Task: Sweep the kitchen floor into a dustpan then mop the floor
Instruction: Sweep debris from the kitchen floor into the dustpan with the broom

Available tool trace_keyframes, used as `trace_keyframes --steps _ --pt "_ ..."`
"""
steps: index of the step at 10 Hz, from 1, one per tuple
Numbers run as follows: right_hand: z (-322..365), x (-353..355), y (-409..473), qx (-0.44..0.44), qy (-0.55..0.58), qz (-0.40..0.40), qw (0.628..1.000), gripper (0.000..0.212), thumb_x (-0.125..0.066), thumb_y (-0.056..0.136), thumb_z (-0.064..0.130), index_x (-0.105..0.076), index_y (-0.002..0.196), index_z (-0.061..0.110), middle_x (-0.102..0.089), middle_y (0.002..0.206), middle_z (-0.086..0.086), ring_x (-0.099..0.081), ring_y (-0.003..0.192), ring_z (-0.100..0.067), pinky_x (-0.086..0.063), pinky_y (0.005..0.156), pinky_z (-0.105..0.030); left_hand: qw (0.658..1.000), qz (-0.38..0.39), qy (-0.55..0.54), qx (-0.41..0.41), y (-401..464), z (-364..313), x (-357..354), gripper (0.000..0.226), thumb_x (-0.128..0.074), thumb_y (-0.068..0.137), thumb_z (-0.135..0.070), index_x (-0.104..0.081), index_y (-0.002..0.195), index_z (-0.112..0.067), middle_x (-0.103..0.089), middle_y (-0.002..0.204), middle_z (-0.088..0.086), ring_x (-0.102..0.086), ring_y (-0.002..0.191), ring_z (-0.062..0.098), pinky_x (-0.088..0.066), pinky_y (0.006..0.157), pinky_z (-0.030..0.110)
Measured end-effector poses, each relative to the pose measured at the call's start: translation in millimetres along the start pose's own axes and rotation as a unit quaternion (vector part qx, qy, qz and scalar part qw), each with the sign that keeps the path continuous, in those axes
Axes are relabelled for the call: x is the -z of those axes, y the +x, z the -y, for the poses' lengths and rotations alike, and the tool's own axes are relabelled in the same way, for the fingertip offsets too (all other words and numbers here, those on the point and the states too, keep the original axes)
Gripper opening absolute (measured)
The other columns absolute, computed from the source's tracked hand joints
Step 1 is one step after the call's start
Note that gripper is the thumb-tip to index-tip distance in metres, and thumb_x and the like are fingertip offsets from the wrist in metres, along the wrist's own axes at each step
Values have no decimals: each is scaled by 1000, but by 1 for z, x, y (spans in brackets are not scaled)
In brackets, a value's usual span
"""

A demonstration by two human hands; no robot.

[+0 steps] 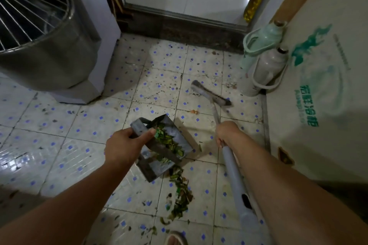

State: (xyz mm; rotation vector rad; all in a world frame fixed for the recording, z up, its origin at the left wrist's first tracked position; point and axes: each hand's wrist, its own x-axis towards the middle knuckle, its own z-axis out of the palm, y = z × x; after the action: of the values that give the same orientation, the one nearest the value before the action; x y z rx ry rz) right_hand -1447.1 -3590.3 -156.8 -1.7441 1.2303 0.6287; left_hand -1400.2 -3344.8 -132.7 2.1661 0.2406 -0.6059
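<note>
From the head camera we see our left hand [124, 146] with fingers curled round the handle of the grey dustpan [159, 145], tilted over the tiled floor [59, 135] and holding green vegetable scraps [169, 141]. More scraps [181, 191] lie just near of it. Our right hand [227, 132] grips the broom handle [235, 169]; the broom head [211, 94] rests farther off, near two thermos flasks [262, 61].
</note>
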Motion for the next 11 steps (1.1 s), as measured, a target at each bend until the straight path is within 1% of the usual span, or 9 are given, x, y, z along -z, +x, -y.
trace_keyframes --steps 1,3,4,5,7,8,9,10,11 --pt "-18 -12 -1 -16 13 14 1000 30 -39 97 6 -39 67 10 -37 19 9 -37 16 -2 -34 27 -11 1000 -4 11 -1 -6 8 -4 31 -68 78 -48 -66 90 -19 -66 79 2 -62 81 19 -51 80 35" --pt "-83 -59 -34 -40 -25 60 997 30 -37 98 10 -42 68 12 -42 23 4 -43 21 -5 -40 34 -18 999 -1 34 8 -28 27 2 36 -67 76 -54 -68 86 -19 -70 83 5 -65 84 22 -53 85 42" --pt "-106 -91 -64 -72 -86 68 991 21 -39 98 12 -53 105 -2 -50 56 -8 -48 44 -18 -40 43 -26 999 7 28 19 -45 43 12 39 -71 68 -60 -67 77 -22 -71 79 4 -68 80 23 -55 83 43" --pt "-128 -118 -96 -66 -84 70 992 24 -39 98 11 -54 112 -2 -51 52 -6 -49 32 -12 -39 34 -23 1000 11 18 15 -70 67 30 37 -70 66 -63 -62 69 -28 -71 77 2 -68 77 23 -55 81 46" --pt "-177 -165 -193 -57 -74 139 986 34 -39 97 5 -53 124 -10 -49 32 1 -45 25 0 -37 28 -13 1000 22 19 5 -125 120 72 48 -68 68 -66 -68 82 -20 -70 79 4 -68 79 25 -55 81 47" --pt "-191 -185 -235 -84 -27 116 989 31 -43 95 1 -56 122 -8 -73 84 -17 -58 39 -2 -46 41 -13 999 0 53 -7 -153 137 90 45 -65 76 -59 -69 82 -15 -67 75 7 -63 76 26 -52 80 41" --pt "-198 -190 -255 -71 13 117 990 37 -37 98 8 -49 131 -2 -53 131 -27 -40 19 0 -38 30 -12 998 -8 58 -4 -174 150 104 44 -65 77 -57 -68 76 -13 -58 61 5 -54 64 23 -44 67 33" --pt "-203 -188 -266 -83 70 117 987 38 -35 98 11 -49 131 -4 -51 132 -29 -35 16 -2 -33 27 -11 998 -7 54 7 -185 159 109 43 -66 78 -54 -65 71 -12 -53 57 5 -50 59 22 -40 62 32" --pt "-206 -178 -261 -85 84 107 987 37 -36 98 10 -51 129 -3 -52 130 -30 -34 16 -2 -31 27 -11 999 11 36 13 -189 169 107 38 -67 76 -54 -65 74 -16 -65 71 8 -62 70 26 -54 75 41"
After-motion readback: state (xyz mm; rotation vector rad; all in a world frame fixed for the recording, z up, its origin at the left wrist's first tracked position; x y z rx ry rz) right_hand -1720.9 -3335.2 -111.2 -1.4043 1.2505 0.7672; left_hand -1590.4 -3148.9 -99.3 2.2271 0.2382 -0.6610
